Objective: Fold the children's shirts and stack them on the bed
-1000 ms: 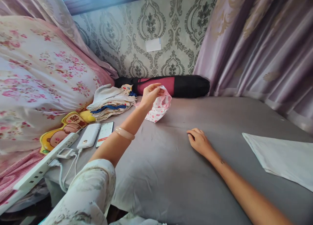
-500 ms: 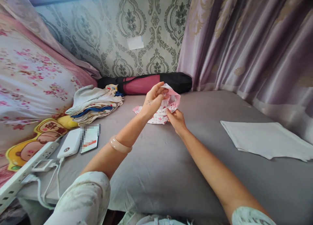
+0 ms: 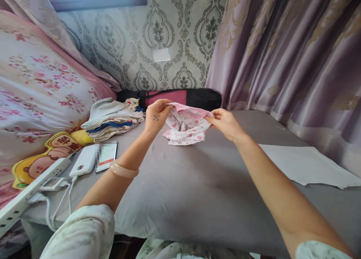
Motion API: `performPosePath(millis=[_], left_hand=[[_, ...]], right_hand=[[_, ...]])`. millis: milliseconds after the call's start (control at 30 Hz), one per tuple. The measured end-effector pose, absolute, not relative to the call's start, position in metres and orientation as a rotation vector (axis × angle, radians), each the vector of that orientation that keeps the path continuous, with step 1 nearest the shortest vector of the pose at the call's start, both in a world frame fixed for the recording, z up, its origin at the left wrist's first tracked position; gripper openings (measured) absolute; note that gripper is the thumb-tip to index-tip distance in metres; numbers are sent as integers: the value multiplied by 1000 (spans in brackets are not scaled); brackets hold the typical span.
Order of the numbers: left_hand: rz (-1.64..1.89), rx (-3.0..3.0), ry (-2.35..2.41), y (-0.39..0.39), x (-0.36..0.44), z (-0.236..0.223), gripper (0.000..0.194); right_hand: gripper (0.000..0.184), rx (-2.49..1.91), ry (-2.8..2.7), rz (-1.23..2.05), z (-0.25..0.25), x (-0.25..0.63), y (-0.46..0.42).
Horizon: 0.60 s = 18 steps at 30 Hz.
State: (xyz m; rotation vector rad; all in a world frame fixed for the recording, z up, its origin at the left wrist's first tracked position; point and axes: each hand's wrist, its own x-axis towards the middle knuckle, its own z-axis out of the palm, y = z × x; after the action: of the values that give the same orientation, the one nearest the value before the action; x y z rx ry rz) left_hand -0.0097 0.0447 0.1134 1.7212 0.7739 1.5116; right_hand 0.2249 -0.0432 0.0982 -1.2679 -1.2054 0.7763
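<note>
A small white child's garment (image 3: 187, 133) with a pink print hangs between my two hands, its pink-edged opening pulled wide. My left hand (image 3: 156, 114) pinches one end of the pink edge. At the other end, my right hand (image 3: 224, 123) grips the same edge between thumb and fingers. The lower folds of the garment droop close to the grey sheet (image 3: 180, 191); whether they touch it I cannot tell. Left of my left hand lies a pile of folded clothes (image 3: 109, 118).
A black and maroon long bag (image 3: 166, 97) lies along the wall. On the left are a phone (image 3: 107, 157), a white power bank (image 3: 83, 160), a power strip (image 3: 36, 191) with cables and a yellow cartoon cushion (image 3: 42, 163). A white folded cloth (image 3: 307, 163) lies at right.
My hands have moved apart, the left one leftward and the right one rightward and up. The garment's pink-edged opening has gone from bunched to stretched sideways. The view has shifted slightly.
</note>
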Motion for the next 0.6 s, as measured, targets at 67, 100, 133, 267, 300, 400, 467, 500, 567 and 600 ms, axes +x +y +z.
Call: performPosePath(millis=[67,100,133,267,300,400,467,500,567,600], left_hand=[[1504,1729,787,41,-16,118,18],[1505,1732,795,39,-19,121,17],[1509,1738,803,37,-21,124,17],[1457,1716,736,24,-25,135,19],[1403,1683,695,20,-26,137,19],[1249,1551,604,11,-26,143,21],[1218,1516,580,8,-28,148,20],[1214,1525,577,7,-29,151,19],[1195,1583,593,7,-34,158,18],[1179,1623,609,9,-37,162,17]], right_hand=[[45,-1265,-1290,840,123,230,-53],[42,-1272,-1327,868,134,232,-57],[39,-1289,-1361,891,145,233,-62],[29,-1454,-1512,907,182,242,-75],[29,-1496,-1562,892,189,245,-77],[32,-1592,-1706,743,202,257,-81],[34,-1617,-1769,573,207,265,-81],[35,-1619,-1793,491,208,268,-81],[37,-1610,-1853,407,210,274,-81],[38,-1602,-1893,416,210,277,-82]])
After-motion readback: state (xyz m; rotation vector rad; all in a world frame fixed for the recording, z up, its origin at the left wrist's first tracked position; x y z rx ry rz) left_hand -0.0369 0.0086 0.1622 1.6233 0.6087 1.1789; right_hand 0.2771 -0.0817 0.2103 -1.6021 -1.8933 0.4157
